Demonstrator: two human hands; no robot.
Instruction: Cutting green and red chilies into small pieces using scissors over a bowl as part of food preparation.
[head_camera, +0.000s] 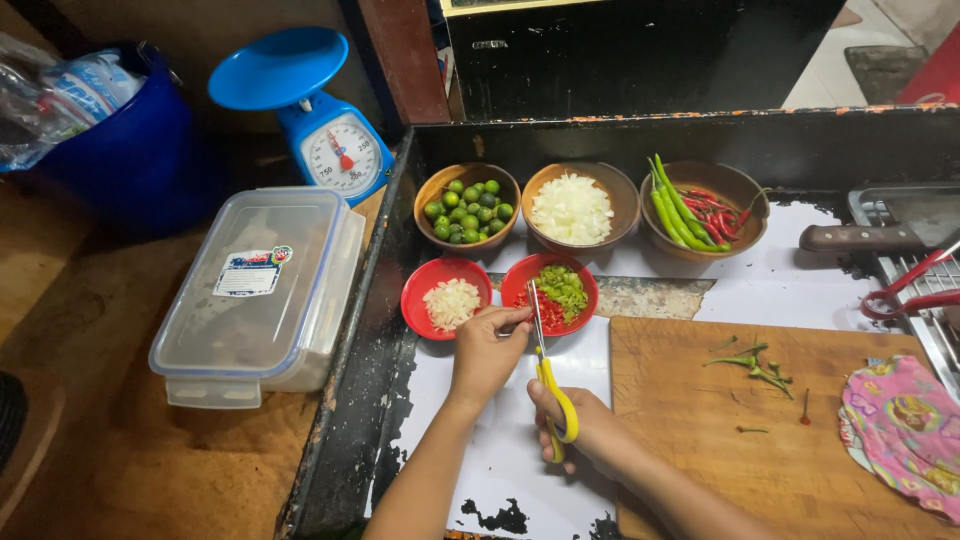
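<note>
At frame centre, my right hand clasps the yellow-handled scissors, blades up over the red bowl of chopped chillies. My left hand grip pinches beside the blades.

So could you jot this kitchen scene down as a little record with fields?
right hand: holds yellow-handled scissors, blades pointing at the red bowl of chopped chillies
left hand: fingertips at that bowl's near rim, beside the blades
neighbouring red bowl: chopped white bits
wooden bowls behind: small green limes, diced onion, whole chillies
cutting board: chilli stems
</note>
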